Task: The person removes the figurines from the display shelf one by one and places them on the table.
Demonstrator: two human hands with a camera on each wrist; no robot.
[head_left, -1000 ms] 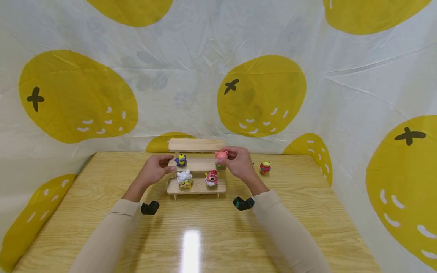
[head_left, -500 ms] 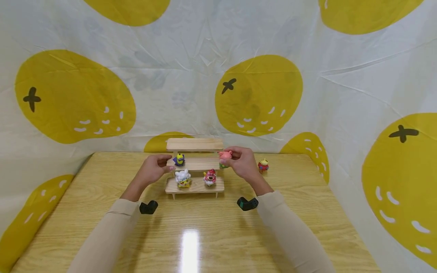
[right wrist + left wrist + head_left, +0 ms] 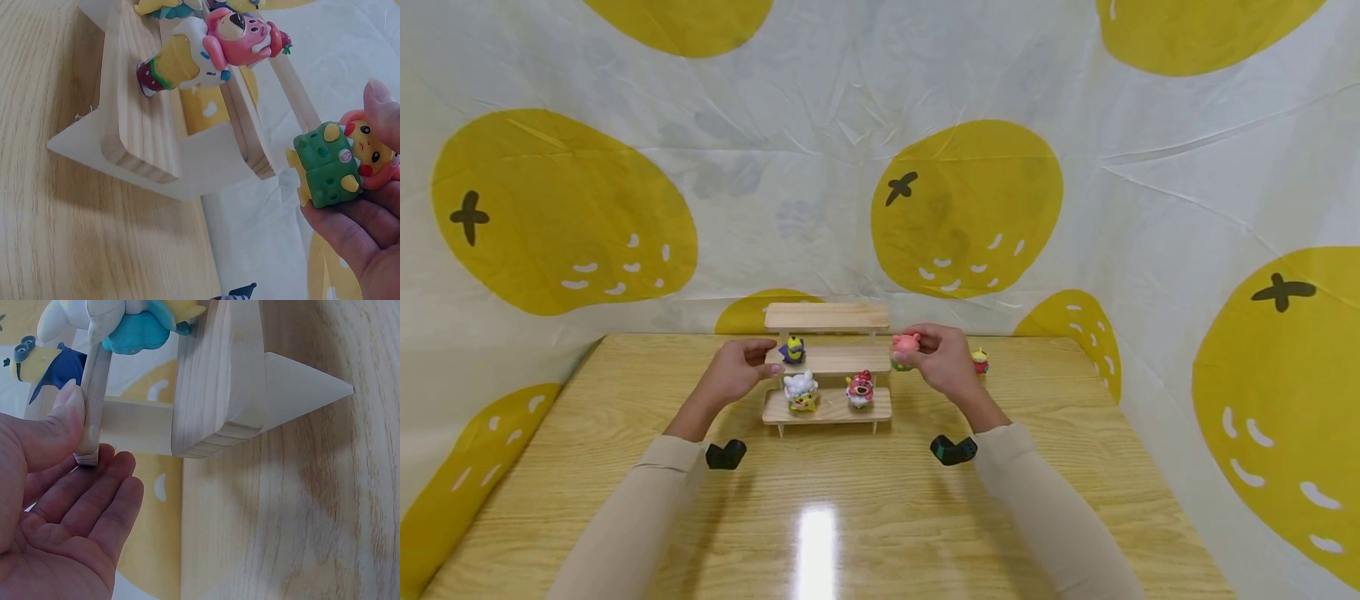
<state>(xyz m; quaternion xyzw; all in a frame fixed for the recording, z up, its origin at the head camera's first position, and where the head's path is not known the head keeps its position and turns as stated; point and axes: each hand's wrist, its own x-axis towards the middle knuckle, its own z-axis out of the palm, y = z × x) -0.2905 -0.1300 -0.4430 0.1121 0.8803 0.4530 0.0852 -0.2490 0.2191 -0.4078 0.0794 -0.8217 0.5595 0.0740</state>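
Note:
A three-tier wooden display stand (image 3: 842, 360) stands on the table. My left hand (image 3: 739, 371) grips the left end of its middle shelf, thumb on top and fingers beneath, as the left wrist view shows. Just right of that shelf, my right hand (image 3: 943, 364) holds a small figurine (image 3: 328, 165) with a yellow face, pink hood and green body, between thumb and fingers. A minion figurine (image 3: 792, 350) in blue stands at the middle shelf's left. On the bottom shelf are a white-hooded yellow figurine (image 3: 801, 391) and a pink bear figurine (image 3: 860, 389).
A red and blue figurine with a yellowish top (image 3: 980, 361) stands on the table (image 3: 700, 533), partly behind my right hand. Part of a dark striped thing (image 3: 236, 294) shows at the right wrist view's lower edge. A lemon-patterned cloth (image 3: 790, 200) hangs behind.
My right hand has moved right with the pink-hooded figurine, from the middle shelf's right end to beside the stand. My left hand keeps its grip. The head view has shifted slightly.

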